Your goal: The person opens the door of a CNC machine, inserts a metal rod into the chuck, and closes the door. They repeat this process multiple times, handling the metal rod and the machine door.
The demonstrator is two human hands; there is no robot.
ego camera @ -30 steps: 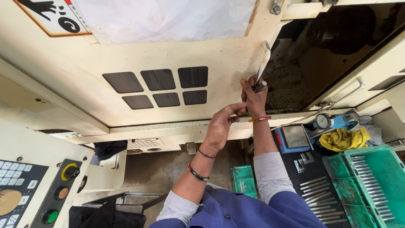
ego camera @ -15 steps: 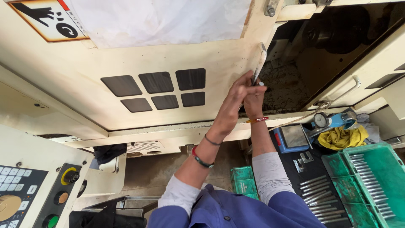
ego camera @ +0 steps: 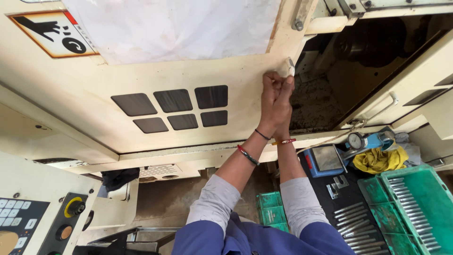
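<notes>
— Cream machine housing fills my view, and I'm looking down my own arms at it. Start at the far left for me?

— Well left of my hands and low down sits a control panel (ego camera: 28,229) with pale keys, a yellow-ringed knob and an orange button. High on the left there's a warning sticker (ego camera: 53,33) with an orange border.

— And nearer the hands?

— Just left of them, a cluster of six dark square panes (ego camera: 175,107) is set in the sliding door (ego camera: 141,75). Above those hangs a sheet of white paper (ego camera: 174,26).

— The hands themselves?

— My left hand (ego camera: 270,101) and right hand (ego camera: 282,106) are pressed together, one over the other, both clamped on the pale door handle (ego camera: 287,67) at the door's right edge. The handle's tip shows just above my fingers. Whether each fist closes fully, I can't tell.

— Right of them?

— An open, dark machine bay (ego camera: 363,61) lies beside my hands. Below it on the right: a dial gauge on a blue stand (ego camera: 365,140), a yellow rag (ego camera: 377,159), then a green tray (ego camera: 417,208) holding rows of metal rods.
</notes>
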